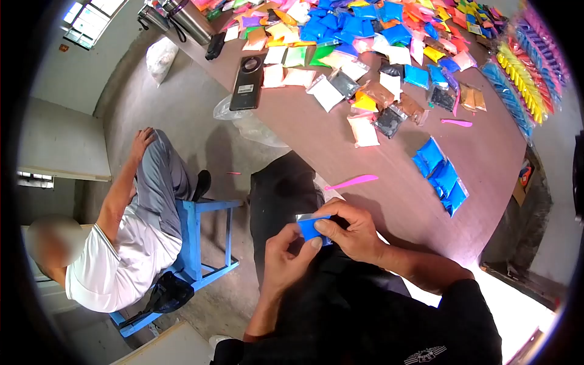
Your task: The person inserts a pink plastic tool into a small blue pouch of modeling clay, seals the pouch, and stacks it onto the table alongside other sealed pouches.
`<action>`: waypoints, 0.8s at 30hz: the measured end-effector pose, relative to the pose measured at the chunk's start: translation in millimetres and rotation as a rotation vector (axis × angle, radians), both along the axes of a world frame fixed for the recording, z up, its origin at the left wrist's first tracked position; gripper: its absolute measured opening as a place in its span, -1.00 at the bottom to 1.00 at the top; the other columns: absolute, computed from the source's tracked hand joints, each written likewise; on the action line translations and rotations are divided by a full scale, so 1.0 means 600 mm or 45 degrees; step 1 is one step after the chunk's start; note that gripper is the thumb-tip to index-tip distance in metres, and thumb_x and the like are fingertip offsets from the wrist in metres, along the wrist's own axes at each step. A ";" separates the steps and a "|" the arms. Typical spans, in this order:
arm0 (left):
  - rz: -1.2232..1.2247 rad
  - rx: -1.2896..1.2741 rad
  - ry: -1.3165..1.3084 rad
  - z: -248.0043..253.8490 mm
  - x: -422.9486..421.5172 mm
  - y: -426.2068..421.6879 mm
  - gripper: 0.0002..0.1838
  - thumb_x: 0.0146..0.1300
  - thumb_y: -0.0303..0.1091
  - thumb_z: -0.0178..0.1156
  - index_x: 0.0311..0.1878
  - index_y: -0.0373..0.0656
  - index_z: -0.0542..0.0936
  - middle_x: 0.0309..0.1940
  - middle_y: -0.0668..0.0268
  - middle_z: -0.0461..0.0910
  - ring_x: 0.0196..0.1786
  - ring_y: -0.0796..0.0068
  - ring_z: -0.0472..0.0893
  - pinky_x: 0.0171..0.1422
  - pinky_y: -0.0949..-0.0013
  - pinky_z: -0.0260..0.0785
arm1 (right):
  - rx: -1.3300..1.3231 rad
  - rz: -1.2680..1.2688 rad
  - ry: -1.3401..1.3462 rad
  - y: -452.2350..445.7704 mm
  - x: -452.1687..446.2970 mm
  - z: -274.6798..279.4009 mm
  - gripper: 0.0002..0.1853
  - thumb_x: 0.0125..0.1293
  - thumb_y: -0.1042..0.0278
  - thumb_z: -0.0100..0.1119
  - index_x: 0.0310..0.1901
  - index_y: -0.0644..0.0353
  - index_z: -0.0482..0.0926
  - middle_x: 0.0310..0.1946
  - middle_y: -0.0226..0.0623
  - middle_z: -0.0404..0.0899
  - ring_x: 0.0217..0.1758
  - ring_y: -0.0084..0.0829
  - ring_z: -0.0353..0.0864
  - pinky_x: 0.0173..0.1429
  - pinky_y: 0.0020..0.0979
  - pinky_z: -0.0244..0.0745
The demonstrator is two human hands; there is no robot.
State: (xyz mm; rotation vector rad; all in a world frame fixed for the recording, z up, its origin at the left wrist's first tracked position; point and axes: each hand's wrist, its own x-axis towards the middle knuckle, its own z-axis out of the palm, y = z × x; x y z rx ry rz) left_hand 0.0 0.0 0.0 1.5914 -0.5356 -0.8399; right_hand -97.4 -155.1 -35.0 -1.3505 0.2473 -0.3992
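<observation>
A small blue packet (309, 227) is held between both hands over my lap, beside the table's near edge. My left hand (286, 255) pinches its lower left side with thumb and fingers. My right hand (353, 231) grips its right side, the thumb lying on its face. A pink plastic knife (353, 182) lies on the table just above my hands. Several blue packets (445, 177) lie in a group farther right, and a second pink knife (456, 123) rests above them.
A large pile of coloured packets (365, 27) covers the table's (316, 131) far side. A phone (247, 85), steel flasks (188, 21) and bundled plastic-wrapped strips (520, 79) lie around it. At left, a person (131, 243) sits on a blue stool (191, 237).
</observation>
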 end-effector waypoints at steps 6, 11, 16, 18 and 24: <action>0.087 0.019 -0.107 -0.029 -0.005 0.013 -0.84 0.31 -0.45 0.37 -0.16 -0.33 0.63 -0.42 0.42 0.63 -0.35 0.76 0.50 -0.28 0.59 0.33 | 0.104 -0.004 0.023 0.007 -0.005 0.017 -0.79 0.42 0.46 0.29 0.03 0.29 0.63 -0.09 -0.35 0.60 -0.05 -0.58 0.58 0.06 -0.47 0.52; 0.145 -0.030 -0.057 -0.024 -0.006 0.005 -0.82 0.26 -0.47 0.41 -0.16 -0.34 0.63 -0.44 0.42 0.62 -0.36 0.75 0.50 -0.29 0.58 0.34 | 0.244 0.024 0.050 0.008 0.001 0.011 -0.80 0.42 0.47 0.29 0.02 0.30 0.63 -0.08 -0.34 0.60 -0.03 -0.58 0.57 0.07 -0.46 0.51; -0.006 0.021 -0.210 -0.013 0.003 0.000 -0.81 0.27 -0.47 0.41 -0.13 -0.34 0.64 -0.39 0.37 0.67 -0.32 0.71 0.55 -0.23 0.53 0.41 | 0.101 -0.015 0.015 0.001 0.003 0.003 -0.83 0.40 0.50 0.29 -0.02 0.30 0.65 -0.10 -0.31 0.62 -0.02 -0.56 0.58 0.09 -0.44 0.49; 0.040 -0.006 -0.177 -0.014 -0.001 -0.008 -0.79 0.26 -0.44 0.43 -0.12 -0.33 0.65 -0.39 0.32 0.70 -0.32 0.70 0.58 -0.23 0.51 0.44 | 0.106 -0.037 -0.005 0.001 0.006 0.004 -0.82 0.39 0.51 0.30 -0.02 0.30 0.64 -0.10 -0.30 0.62 -0.01 -0.54 0.58 0.09 -0.45 0.49; 0.024 0.029 -0.223 -0.031 0.009 0.015 -0.79 0.24 -0.42 0.46 -0.13 -0.29 0.67 -0.48 0.34 0.66 -0.39 0.71 0.55 -0.31 0.52 0.40 | 0.220 0.023 0.103 0.008 0.001 0.018 -0.80 0.39 0.51 0.29 0.01 0.32 0.62 -0.11 -0.34 0.61 -0.04 -0.59 0.57 0.03 -0.49 0.49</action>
